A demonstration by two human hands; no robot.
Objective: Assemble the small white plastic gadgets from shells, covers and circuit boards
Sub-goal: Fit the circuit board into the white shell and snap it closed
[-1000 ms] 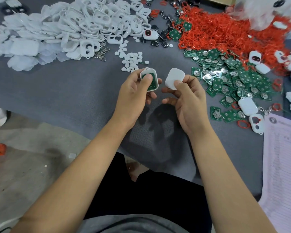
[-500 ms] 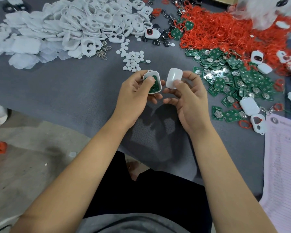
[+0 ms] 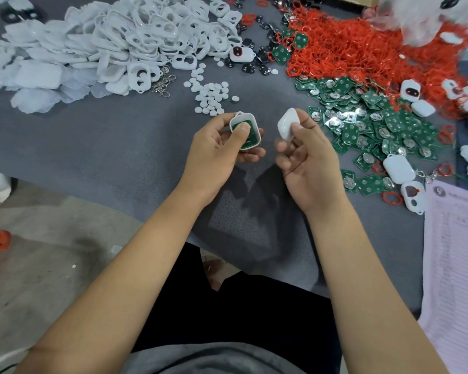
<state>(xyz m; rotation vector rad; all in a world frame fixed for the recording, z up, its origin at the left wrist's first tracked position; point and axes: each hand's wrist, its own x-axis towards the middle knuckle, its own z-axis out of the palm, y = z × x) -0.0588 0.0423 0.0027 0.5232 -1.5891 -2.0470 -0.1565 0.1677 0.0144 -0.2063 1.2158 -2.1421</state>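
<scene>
While both forearms reached out over the grey table (image 3: 97, 147), the left hand (image 3: 216, 155) gripped a white shell (image 3: 246, 130) with a green circuit board (image 3: 247, 136) seated inside it — the thumb pressed down on the board and the fingers curled beneath. Just to the right, apart from the shell, the right hand (image 3: 305, 160) pinched a plain white cover (image 3: 286, 125) between thumb and upper fingers, tilted on edge, while its lower fingers hung loosely curled. Both pieces were held above the table, near the middle of the scene. On the far left lay a large heap of white shells and covers (image 3: 114, 47), with a small scatter of white round discs (image 3: 211, 95) just beyond the left hand. To the right spread a pile of green circuit boards (image 3: 370, 122), and farther off a mound of red rings (image 3: 362, 49). A few assembled white gadgets (image 3: 399, 168) sat among the boards at the right — one beside a printed sheet of paper (image 3: 454, 252) at the near right edge.
</scene>
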